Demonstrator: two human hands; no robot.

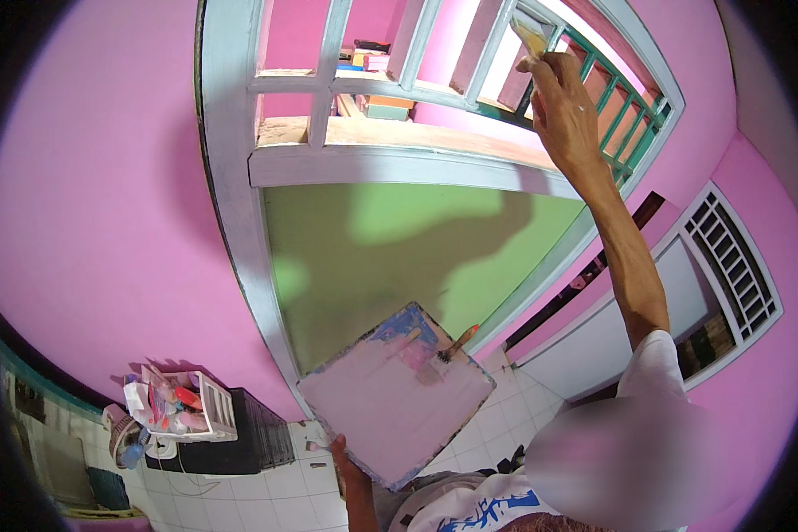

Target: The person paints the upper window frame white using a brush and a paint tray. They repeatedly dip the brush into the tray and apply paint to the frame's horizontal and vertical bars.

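Note:
My right hand (563,111) is raised to the frame's upper part. Its fingers close round a flat, brush-like tool with a yellow handle (530,39), whose far end meets a bar near the green lattice; the contact is partly hidden. Lower down, my left hand (341,450) grips the near-left edge of a square, pinkish board (390,399) stained with blue and darker paint. A paintbrush with an orange handle (461,341) lies across the board's right-hand edge. The pale grey-white wooden frame (417,166) has upright bars above a green panel (434,239).
A white basket of mixed items (217,408) sits on a black cabinet (248,434) at lower left. Beside it is a fan (129,441). A white door (629,306) stands at right. Boxes (386,106) show behind the bars. White tiles (266,510) cover the floor.

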